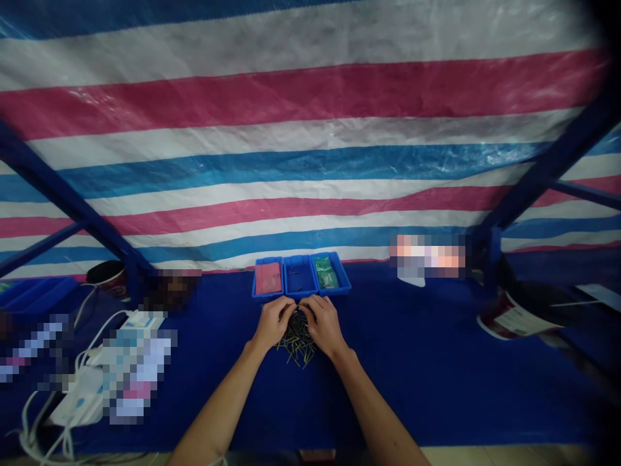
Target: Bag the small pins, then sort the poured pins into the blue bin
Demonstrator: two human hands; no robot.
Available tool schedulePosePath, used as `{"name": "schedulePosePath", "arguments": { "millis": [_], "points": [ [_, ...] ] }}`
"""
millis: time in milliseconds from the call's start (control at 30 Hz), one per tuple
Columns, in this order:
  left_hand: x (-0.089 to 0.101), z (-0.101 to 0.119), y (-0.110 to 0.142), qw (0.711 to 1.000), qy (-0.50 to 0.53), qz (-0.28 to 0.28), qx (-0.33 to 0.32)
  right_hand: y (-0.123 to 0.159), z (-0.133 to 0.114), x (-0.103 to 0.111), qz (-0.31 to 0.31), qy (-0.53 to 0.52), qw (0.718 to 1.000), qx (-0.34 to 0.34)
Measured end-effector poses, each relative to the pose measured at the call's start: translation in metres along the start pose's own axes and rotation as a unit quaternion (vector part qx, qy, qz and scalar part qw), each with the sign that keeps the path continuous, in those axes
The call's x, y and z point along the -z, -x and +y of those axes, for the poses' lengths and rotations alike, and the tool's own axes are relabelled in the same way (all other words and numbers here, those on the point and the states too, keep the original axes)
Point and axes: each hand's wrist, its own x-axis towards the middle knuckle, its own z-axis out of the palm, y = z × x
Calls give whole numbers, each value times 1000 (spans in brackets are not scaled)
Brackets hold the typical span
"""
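A heap of thin yellowish and dark pieces (pixel 301 346), like screws or nails, lies on the blue tabletop. Over its far edge, my left hand (pixel 274 320) is closed, thumb and fingers pinched together. My right hand (pixel 322 321) is pinched the same way, its fingertips almost meeting those of the left. What lies between the fingertips is too small to make out. Just beyond my hands stand three joined blue bins. A pink packet (pixel 268 278) lies in the left bin, a green packet (pixel 326 273) in the right one. The middle bin (pixel 301 277) holds a few tiny dark pieces.
White power strips (pixel 80 395) with looped cables lie on the left. Tubs stand at the back left (pixel 107 278) and on the right (pixel 521 316). Dark blue frame bars slant up both sides before a striped sheet (pixel 310 142). Some patches are blurred.
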Motion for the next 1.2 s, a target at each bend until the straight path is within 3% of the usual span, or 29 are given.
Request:
{"name": "schedulePosePath", "arguments": {
  "millis": [1200],
  "points": [
    [-1, -3, 0, 1000, 12, 14, 9, -1, -4, 4, -12, -4, 1000, -6]
  ]
}}
